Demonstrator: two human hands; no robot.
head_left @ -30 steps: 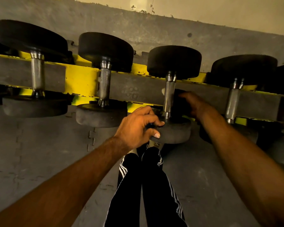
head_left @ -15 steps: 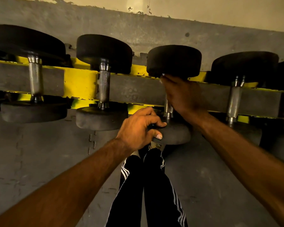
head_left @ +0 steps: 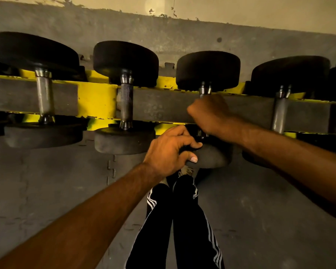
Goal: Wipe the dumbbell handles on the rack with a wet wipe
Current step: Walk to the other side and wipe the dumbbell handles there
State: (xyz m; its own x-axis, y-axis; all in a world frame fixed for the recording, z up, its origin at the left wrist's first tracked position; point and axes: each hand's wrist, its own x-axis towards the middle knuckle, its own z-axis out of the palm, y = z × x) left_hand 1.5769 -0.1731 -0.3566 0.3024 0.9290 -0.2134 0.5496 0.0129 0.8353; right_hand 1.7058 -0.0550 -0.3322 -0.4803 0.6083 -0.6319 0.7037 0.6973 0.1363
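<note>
Near, centre: my left hand (head_left: 171, 150), fingers curled over the third dumbbell's front head (head_left: 213, 157), steadying it. Farther, 1 o'clock: my right hand (head_left: 209, 113), fisted round its handle (head_left: 204, 90) on the rack (head_left: 163, 107); wipe hidden, if there. Advice: squeeze, twist, cover both collars.

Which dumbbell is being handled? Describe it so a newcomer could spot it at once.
Start at the yellow and grey rack running across the view, holding a row of black dumbbells. Count to the third full dumbbell from the left. Its neighbours' metal handles are bare, but its handle is gripped by the right hand, while the left hand holds its near head.
</note>
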